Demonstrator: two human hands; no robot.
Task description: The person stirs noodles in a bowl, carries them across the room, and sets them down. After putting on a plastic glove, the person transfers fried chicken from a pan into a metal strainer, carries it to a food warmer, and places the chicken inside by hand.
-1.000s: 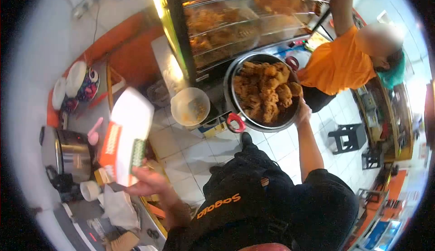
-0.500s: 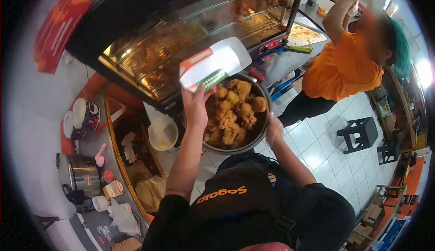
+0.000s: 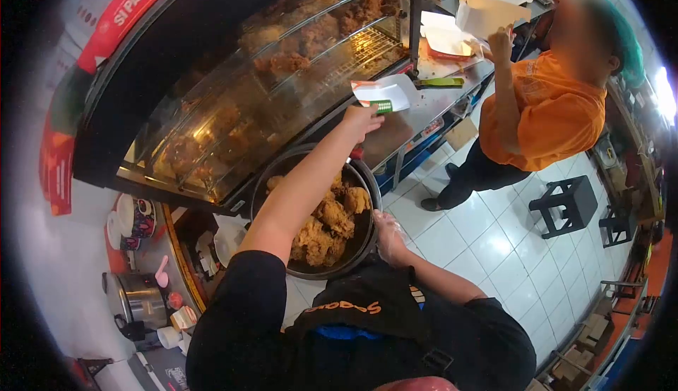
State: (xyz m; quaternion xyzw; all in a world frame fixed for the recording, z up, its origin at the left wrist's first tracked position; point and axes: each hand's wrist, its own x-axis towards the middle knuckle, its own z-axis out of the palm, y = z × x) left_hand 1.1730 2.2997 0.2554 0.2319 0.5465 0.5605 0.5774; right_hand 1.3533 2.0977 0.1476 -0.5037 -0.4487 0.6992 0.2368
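Observation:
My left hand (image 3: pixel 362 124) is stretched out past the bowl and grips an open white, orange and green paper food box (image 3: pixel 395 94) by its near end. The box is in front of the counter, beside the display cabinet; its inside is mostly turned from view. Beneath my left forearm is a large dark metal bowl (image 3: pixel 364 227) with several pieces of fried chicken (image 3: pixel 328 225) in it. The forearm hides part of the chicken. At the bowl's right side my right hand (image 3: pixel 390 238), seemingly in a clear plastic glove, holds the rim.
A glass display cabinet (image 3: pixel 282 101) with fried chicken on racks stands ahead. A co-worker in an orange shirt (image 3: pixel 547 112) handles an open box (image 3: pixel 491 16) at the metal counter (image 3: pixel 402 129). A black stool (image 3: pixel 565 204) stands on the tiled floor; a pot (image 3: pixel 141 299) is at left.
My left hand has carried the paper box from above the bowl forward and right toward the counter. My right hand stays at the bowl's rim. The co-worker's raised arms have come down to a box.

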